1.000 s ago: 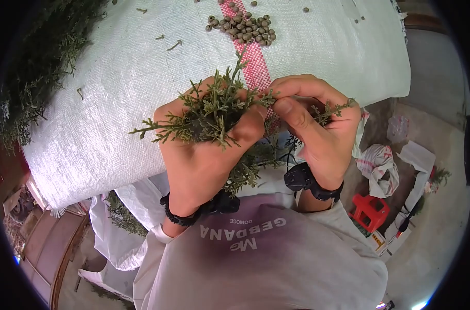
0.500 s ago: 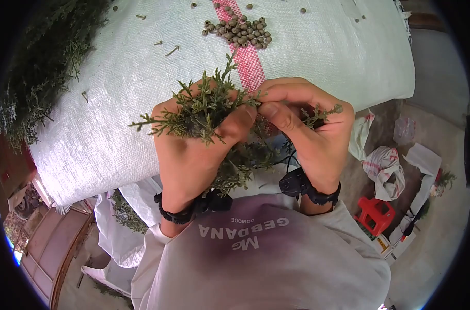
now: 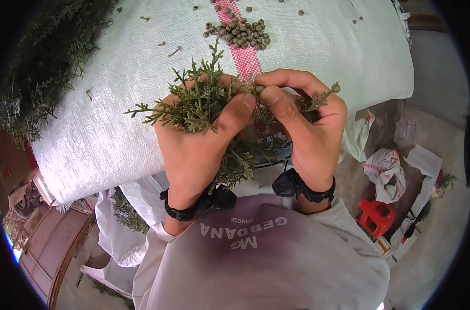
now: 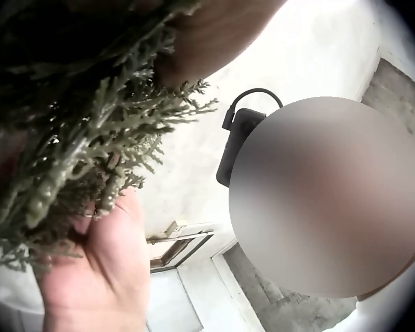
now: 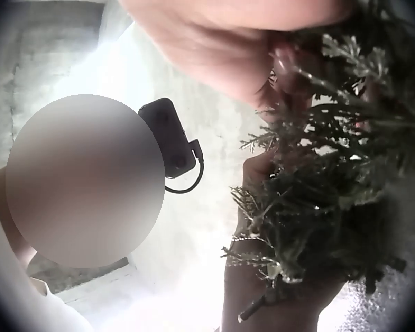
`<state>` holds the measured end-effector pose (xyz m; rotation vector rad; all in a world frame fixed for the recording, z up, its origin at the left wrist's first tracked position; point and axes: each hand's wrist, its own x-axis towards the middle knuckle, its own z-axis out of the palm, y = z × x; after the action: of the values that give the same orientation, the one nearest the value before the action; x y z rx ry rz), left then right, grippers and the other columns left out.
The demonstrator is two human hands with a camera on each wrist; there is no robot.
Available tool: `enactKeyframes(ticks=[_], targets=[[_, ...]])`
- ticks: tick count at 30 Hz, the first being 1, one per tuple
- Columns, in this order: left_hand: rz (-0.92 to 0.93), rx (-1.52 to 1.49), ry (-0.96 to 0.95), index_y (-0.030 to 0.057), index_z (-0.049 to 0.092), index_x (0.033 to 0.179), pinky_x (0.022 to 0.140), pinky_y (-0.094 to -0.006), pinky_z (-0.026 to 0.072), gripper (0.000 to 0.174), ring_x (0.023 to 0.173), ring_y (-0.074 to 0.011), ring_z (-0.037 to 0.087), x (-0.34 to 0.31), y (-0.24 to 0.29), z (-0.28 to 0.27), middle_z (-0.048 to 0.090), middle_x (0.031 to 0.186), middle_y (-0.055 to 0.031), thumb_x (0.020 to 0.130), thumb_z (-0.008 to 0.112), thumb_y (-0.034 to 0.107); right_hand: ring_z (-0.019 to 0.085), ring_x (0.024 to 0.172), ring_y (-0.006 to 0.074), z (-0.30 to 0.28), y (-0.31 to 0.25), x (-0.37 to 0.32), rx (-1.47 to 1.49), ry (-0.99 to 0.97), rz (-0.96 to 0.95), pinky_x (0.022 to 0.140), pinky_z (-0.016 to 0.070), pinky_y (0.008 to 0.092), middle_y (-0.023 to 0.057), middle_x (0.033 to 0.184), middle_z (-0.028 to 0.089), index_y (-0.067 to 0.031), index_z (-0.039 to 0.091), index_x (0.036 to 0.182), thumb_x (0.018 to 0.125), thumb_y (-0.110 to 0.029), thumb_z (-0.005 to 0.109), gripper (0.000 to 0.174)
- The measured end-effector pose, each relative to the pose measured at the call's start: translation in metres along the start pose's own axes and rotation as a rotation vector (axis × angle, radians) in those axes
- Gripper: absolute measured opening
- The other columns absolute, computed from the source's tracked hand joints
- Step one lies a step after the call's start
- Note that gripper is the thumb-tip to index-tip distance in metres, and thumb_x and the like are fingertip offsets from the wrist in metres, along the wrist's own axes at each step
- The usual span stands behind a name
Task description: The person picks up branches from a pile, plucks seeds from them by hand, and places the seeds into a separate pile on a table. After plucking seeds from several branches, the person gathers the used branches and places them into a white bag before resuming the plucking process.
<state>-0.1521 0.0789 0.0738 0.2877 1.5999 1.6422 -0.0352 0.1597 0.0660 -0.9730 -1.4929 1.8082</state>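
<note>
In the head view my left hand point(image 3: 193, 139) grips a bunch of green conifer sprigs point(image 3: 199, 98), its thumb laid across the stems. My right hand point(image 3: 312, 129) is close beside it, thumb and forefinger pinching a small round cone point(image 3: 259, 89) near the left thumb tip. A thin sprig point(image 3: 317, 102) with one round cone point(image 3: 336, 88) at its end shows across the right palm. More foliage point(image 3: 237, 168) hangs below the hands. Both wrist views show dense foliage point(image 4: 90, 145) between the hands, hiding most fingertips.
A white woven sack point(image 3: 126, 77) with a pink stripe lies before me, bearing a pile of round brown cones point(image 3: 243, 33) and a few stem bits point(image 3: 175, 50). Dark conifer branches point(image 3: 49, 62) cover its left end. A red stool point(image 3: 375, 217) and a crumpled bag point(image 3: 386, 174) are on the floor at right.
The fingertips of my two hands have drawn slightly apart, and a round cone now shows between the right thumb and forefinger. The left hand keeps its hold on the sprigs.
</note>
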Motion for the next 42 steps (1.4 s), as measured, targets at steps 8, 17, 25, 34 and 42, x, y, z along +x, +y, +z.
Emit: enactKeyframes(ticks=[8,17,25,34,42], targets=[[-0.022,-0.092,-0.018,-0.0044,0.065,0.087,0.061,-0.0221,0.0449,0.014,0.068,-0.0063,0.054,0.002,-0.007,-0.004,0.06,0.076,0.0006,0.076,0.073,0.001,0.058,0.077,0.005,0.003,0.009,0.002,-0.04,-0.013,-0.125,0.067,0.044,0.0185,0.0051,0.091,0.069,0.0039,0.07,0.1,0.088,-0.002,0.071,0.014],[-0.031,-0.077,-0.04,-0.0041,0.064,0.086,0.061,-0.0227,0.0455,0.014,0.068,-0.0064,0.054,0.003,-0.006,-0.007,0.06,0.076,0.0006,0.075,0.072,0.0,0.055,0.069,0.0018,0.001,0.013,0.004,-0.06,-0.029,-0.222,0.058,0.039,0.0164,0.0017,0.082,0.069,0.0011,0.073,0.1,0.085,0.001,0.072,0.015],[0.028,-0.04,-0.057,-0.0043,0.064,0.087,0.062,-0.023,0.0448,0.013,0.068,-0.0064,0.055,0.006,-0.008,-0.008,0.061,0.076,-0.001,0.078,0.071,0.003,0.052,0.065,0.0001,0.001,0.008,0.002,-0.074,-0.014,-0.112,0.055,0.0356,0.0153,0.0002,0.085,0.069,-0.0008,0.074,0.1,0.084,-0.001,0.074,0.016],[0.011,-0.206,-0.145,-0.0043,0.064,0.092,0.062,-0.0266,0.0468,0.02,0.067,-0.0129,0.058,0.008,-0.001,-0.009,0.063,0.076,-0.0068,0.087,0.068,0.015,0.051,0.064,0.0043,-0.011,-0.022,-0.008,-0.288,-0.147,-0.011,0.058,0.0391,0.0197,0.0022,0.078,0.066,0.004,0.068,0.098,0.091,-0.01,0.067,0.016],[0.0,-0.294,-0.248,0.0001,0.054,0.097,0.068,-0.0289,0.045,0.032,0.073,-0.0177,0.055,0.009,-0.011,-0.018,0.058,0.088,-0.0114,0.093,0.052,0.031,0.047,0.061,0.0045,-0.011,-0.046,-0.008,-0.156,0.085,-0.142,0.054,0.0365,0.0253,-0.0027,0.064,0.048,-0.0034,0.05,0.073,0.097,-0.018,0.059,0.029]])
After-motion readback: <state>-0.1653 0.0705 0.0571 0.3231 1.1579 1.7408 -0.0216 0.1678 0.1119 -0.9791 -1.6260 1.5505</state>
